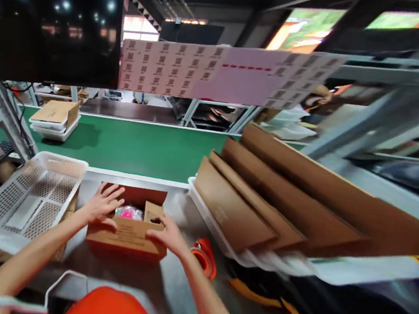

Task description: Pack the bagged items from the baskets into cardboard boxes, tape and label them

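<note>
In front of me on the metal bench sits a small cardboard box (126,240) with its top open. Inside it I see a clear plastic-wrapped item with something bright pink (129,212), and a brown cardboard piece or flap (153,211) beside it. My left hand (104,207) is over the box's left side, fingers spread, thumb near the front edge. At the right end, my right hand (166,232) grips the box wall, thumb on the front face; some of its fingers are hidden.
A white perforated basket (77,163) stands left. White trays with cardboard (55,113) rest on the green conveyor (139,144). Large cardboard sheets (234,207) lean at right, beside an orange tape-like roll (204,259). A monitor (55,21) and a code sheet (236,80) hang above.
</note>
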Available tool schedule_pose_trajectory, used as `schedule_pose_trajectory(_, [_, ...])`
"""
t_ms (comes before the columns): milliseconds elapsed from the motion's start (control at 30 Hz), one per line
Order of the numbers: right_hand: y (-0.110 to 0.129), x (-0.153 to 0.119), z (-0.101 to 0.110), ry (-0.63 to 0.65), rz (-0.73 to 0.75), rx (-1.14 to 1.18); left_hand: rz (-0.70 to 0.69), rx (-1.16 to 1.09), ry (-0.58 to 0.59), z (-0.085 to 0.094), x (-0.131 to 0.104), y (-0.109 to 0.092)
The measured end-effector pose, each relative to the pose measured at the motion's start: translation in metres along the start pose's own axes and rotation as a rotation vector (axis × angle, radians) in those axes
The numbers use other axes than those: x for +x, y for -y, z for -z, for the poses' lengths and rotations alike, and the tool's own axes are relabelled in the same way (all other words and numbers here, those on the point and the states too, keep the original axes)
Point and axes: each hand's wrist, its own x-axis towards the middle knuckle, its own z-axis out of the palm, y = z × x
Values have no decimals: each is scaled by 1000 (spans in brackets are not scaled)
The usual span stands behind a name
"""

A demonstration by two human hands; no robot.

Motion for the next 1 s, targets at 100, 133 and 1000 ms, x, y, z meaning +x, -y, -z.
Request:
schedule_pose_trajectory(100, [-11,6,-1,27,34,-111,108,45,4,-9,6,6])
schedule_pose_trajectory(133, [-17,8,-1,54,38,-118,134,49,17,-9,8,5])
schedule_pose_trajectory(1000, [-11,-22,-46,82,191,-270,872,-316,-34,-57,-68,-19])
